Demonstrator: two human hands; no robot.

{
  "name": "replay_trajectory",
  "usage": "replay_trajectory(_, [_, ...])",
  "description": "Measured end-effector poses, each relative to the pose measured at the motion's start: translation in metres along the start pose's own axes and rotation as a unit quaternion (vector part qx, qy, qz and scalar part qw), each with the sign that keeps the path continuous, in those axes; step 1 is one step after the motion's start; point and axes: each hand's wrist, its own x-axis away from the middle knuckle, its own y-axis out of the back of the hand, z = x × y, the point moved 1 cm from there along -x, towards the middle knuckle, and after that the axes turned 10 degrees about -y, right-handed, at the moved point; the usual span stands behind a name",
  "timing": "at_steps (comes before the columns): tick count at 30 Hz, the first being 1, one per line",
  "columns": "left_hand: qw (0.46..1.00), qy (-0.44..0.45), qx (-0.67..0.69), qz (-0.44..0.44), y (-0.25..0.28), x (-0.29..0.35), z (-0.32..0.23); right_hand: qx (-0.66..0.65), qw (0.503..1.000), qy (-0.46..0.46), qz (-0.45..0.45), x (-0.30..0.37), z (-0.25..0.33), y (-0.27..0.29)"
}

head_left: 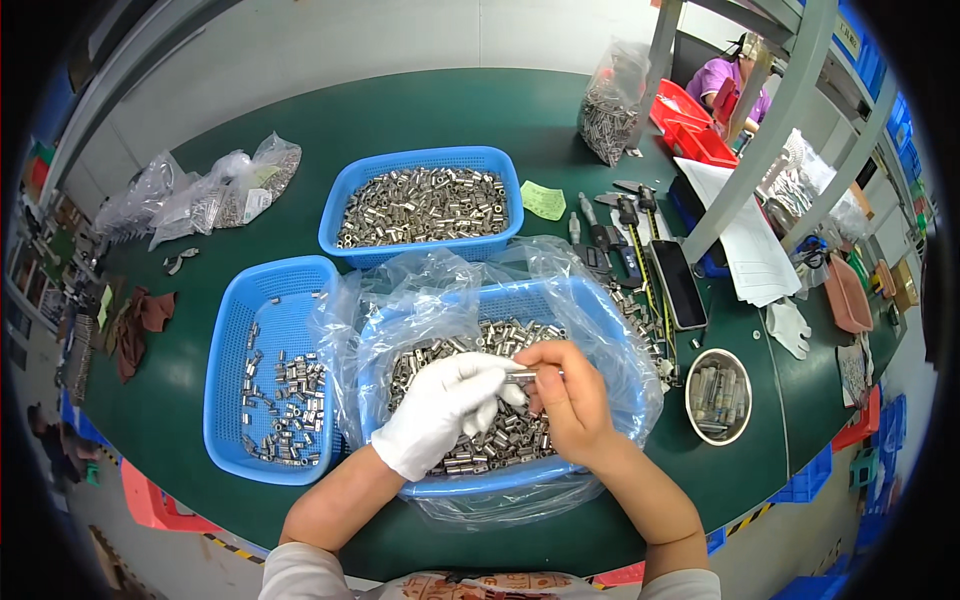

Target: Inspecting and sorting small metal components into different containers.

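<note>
My left hand (440,408), in a white glove, and my bare right hand (582,405) meet over a plastic-lined blue basket (500,487). Between their closed fingertips is a small metal cylinder (522,377), partly covered by the fingers. I cannot tell whether it is one piece or two fitted together. Beneath the hands lies a heap of small shiny metal sleeves (480,455). A second blue basket (222,400) on the left has a scattered layer of similar parts. The far blue basket (425,160) holds a thick pile of them.
To the right are calipers (625,245), a black phone (678,285), a round tub of small tubes (718,430) and a white glove (788,327). Bagged parts (612,105) stand at the back, near a shelf post (765,130) and red bins (700,143). Another person (725,80) sits beyond.
</note>
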Motion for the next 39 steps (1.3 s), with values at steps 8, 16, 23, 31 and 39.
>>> replay_trajectory(8, [0.983, 0.047, 0.165, 0.060, 0.003, -0.003, 0.004, 0.051, 0.997, -0.062, -0.018, -0.002, -0.008, 0.002])
replay_trajectory(16, [0.918, -0.270, -0.292, 0.012, -0.001, -0.002, 0.018, 0.109, 0.990, -0.071, 0.049, -0.001, -0.006, 0.003])
replay_trajectory(23, [0.881, -0.289, -0.374, -0.013, -0.005, -0.001, 0.016, 0.105, 0.986, -0.044, 0.123, 0.001, -0.004, 0.006])
replay_trajectory(31, [0.985, -0.045, -0.109, -0.130, 0.002, 0.009, -0.013, -0.136, 0.985, -0.103, 0.011, -0.003, -0.002, 0.004])
replay_trajectory(39, [0.932, -0.175, -0.092, -0.303, 0.095, 0.084, -0.049, -0.165, 0.982, -0.079, -0.049, -0.004, -0.002, 0.007])
